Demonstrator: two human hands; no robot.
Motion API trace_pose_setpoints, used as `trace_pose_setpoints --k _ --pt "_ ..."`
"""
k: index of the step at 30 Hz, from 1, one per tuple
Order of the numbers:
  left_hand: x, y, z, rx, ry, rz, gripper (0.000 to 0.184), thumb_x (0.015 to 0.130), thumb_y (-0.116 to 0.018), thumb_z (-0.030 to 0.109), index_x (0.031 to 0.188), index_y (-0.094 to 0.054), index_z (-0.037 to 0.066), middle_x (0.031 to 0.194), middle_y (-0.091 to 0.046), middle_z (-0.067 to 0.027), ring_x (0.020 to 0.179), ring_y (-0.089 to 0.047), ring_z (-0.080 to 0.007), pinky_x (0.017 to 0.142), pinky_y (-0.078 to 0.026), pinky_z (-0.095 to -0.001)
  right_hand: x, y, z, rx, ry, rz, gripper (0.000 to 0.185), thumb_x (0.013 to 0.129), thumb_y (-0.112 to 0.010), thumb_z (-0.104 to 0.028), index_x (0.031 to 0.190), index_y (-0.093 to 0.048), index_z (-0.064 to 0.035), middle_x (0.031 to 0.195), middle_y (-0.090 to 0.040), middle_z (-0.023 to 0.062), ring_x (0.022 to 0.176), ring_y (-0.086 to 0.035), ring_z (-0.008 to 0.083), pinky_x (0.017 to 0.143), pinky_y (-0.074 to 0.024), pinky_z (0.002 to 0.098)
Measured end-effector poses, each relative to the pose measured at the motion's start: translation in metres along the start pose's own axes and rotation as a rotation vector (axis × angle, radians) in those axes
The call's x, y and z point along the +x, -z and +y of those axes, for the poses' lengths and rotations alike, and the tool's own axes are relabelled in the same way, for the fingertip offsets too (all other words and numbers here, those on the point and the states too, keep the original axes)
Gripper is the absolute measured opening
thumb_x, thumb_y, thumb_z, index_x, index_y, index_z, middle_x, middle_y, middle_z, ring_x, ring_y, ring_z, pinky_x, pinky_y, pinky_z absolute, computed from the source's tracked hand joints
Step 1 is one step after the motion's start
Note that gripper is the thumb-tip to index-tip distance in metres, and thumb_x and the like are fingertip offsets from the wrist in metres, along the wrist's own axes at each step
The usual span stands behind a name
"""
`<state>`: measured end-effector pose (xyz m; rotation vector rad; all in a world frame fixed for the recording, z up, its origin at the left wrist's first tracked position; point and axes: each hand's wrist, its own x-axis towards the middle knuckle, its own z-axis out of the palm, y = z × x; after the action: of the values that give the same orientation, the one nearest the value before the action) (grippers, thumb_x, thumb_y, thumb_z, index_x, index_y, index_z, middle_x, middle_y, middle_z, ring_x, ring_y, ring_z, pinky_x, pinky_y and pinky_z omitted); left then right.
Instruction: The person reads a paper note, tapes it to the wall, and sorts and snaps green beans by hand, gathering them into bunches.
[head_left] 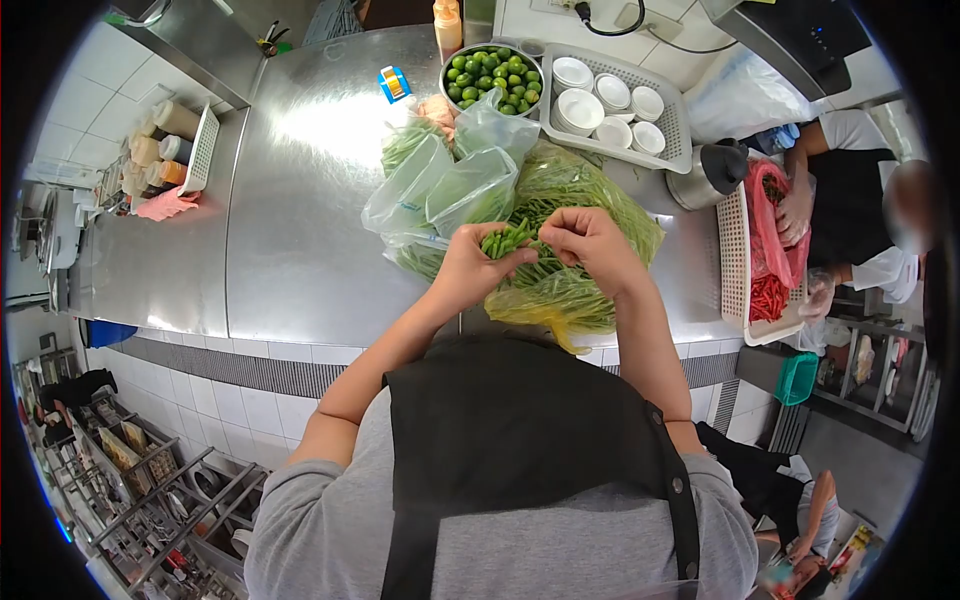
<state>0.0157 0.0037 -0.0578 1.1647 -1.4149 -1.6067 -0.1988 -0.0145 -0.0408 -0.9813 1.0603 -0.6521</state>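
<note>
My left hand (472,265) is closed around a small bunch of slim green pods or stems (508,240); their exact kind is too small to tell. Just right of the bunch, my right hand (592,245) is pinched, fingertips close to its end; what sits between them does not show. Beneath both hands lies a large, clear yellowish plastic bag (605,195) full of similar thin green lengths. Left of it, clear plastic bags (435,190) lie open, with more greens around them.
A steel bowl of limes (447,80), a grey tray (678,140) of small white dishes and a metal jug (705,175) stand behind. A sauce bottle (448,28) and blue-orange packet (396,84) are nearby. At right, a co-worker's hands reach into a basket (733,260) with red chilies.
</note>
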Motion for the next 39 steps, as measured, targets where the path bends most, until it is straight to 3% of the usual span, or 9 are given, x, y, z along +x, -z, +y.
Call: trace_pose_setpoints --k 4,7,10,17,23,28,32,34,39 --pt "0.003 0.004 -0.004 -0.055 -0.007 -0.023 0.017 0.088 -0.077 0.010 0.095 -0.071 -0.004 0.080 -0.073 -0.0059 0.062 -0.059 -0.0068 0.057 -0.049 -0.0234 -0.003 0.015 0.004 0.532 -0.124 -0.362 0.007 0.091 -0.067 -0.009 0.089 -0.068 -0.0026 0.073 -0.059 -0.0015 0.061 -0.048 0.0065 0.057 -0.0383 0.0220" --pt "0.008 0.011 -0.002 -0.183 0.071 -0.005 0.019 0.090 -0.073 0.009 0.102 -0.070 -0.005 0.084 -0.074 -0.0084 0.064 -0.058 -0.0075 0.060 -0.049 -0.0229 0.002 0.017 0.016 0.365 -0.056 -0.092 0.010 0.093 -0.065 -0.008 0.101 -0.069 -0.0030 0.077 -0.060 -0.0015 0.067 -0.052 0.0075 0.064 -0.0433 0.0221" --pt "0.009 0.017 0.014 -0.512 0.057 0.013 0.020 0.096 -0.066 0.009 0.110 -0.066 -0.005 0.094 -0.074 -0.0132 0.066 -0.057 -0.0083 0.062 -0.049 -0.0225 0.012 0.017 0.035 -0.206 0.214 0.309 0.019 0.095 -0.064 -0.012 0.111 -0.070 -0.0038 0.081 -0.063 -0.0021 0.075 -0.056 0.0089 0.076 -0.0472 0.0243" --pt "0.015 0.028 0.019 -0.650 -0.028 0.199 0.023 0.095 -0.068 0.011 0.111 -0.064 -0.005 0.094 -0.073 -0.0135 0.066 -0.058 -0.0083 0.060 -0.049 -0.0226 -0.012 -0.018 0.006 -0.183 0.103 -0.193 0.020 0.095 -0.067 -0.019 0.104 -0.073 -0.0020 0.089 -0.066 0.0006 0.085 -0.060 0.0086 0.081 -0.0485 0.0272" --pt "0.013 0.021 0.019 -0.660 -0.127 0.347 0.020 0.097 -0.067 0.010 0.111 -0.064 -0.004 0.096 -0.073 -0.0143 0.067 -0.057 -0.0083 0.060 -0.048 -0.0220 -0.008 -0.045 0.011 -0.142 0.220 -0.039 0.016 0.096 -0.067 -0.013 0.100 -0.073 0.0014 0.084 -0.066 0.0024 0.081 -0.061 0.0091 0.076 -0.0503 0.0264" --pt "0.011 0.022 0.019 -0.708 -0.159 0.503 0.020 0.098 -0.066 0.011 0.112 -0.064 -0.003 0.096 -0.073 -0.0141 0.066 -0.057 -0.0092 0.060 -0.048 -0.0221 -0.008 -0.046 -0.005 0.058 0.569 0.435 0.015 0.098 -0.062 -0.008 0.094 -0.073 0.0017 0.081 -0.067 0.0033 0.073 -0.060 0.0098 0.069 -0.0477 0.0238" --pt "0.011 0.026 0.023 -0.753 -0.134 0.542 0.022 0.100 -0.064 0.016 0.114 -0.063 -0.002 0.090 -0.071 -0.0107 0.066 -0.057 -0.0104 0.059 -0.049 -0.0236 -0.001 -0.001 0.002 0.032 0.478 0.498 0.018 0.097 -0.066 -0.015 0.092 -0.073 0.0008 0.085 -0.070 0.0044 0.075 -0.062 0.0072 0.070 -0.0500 0.0233" --pt "0.008 0.028 0.021 -0.743 -0.138 0.502 0.024 0.101 -0.063 0.017 0.117 -0.062 -0.001 0.086 -0.067 -0.0081 0.066 -0.057 -0.0111 0.059 -0.048 -0.0247 0.005 0.015 0.013 -0.413 0.027 0.548 0.023 0.095 -0.068 -0.020 0.087 -0.071 0.0016 0.080 -0.069 0.0087 0.071 -0.063 0.0149 0.070 -0.0506 0.0268" --pt "0.009 0.022 0.023 -0.837 -0.113 0.455 0.026 0.102 -0.060 0.021 0.118 -0.060 0.000 0.074 -0.055 -0.0013 0.065 -0.056 -0.0124 0.059 -0.047 -0.0261 0.022 -0.015 0.077 -0.876 0.433 0.425 0.018 0.087 -0.067 -0.015 0.088 -0.067 0.0026 0.089 -0.064 0.0187 0.088 -0.063 0.0388 0.078 -0.0515 0.0463"
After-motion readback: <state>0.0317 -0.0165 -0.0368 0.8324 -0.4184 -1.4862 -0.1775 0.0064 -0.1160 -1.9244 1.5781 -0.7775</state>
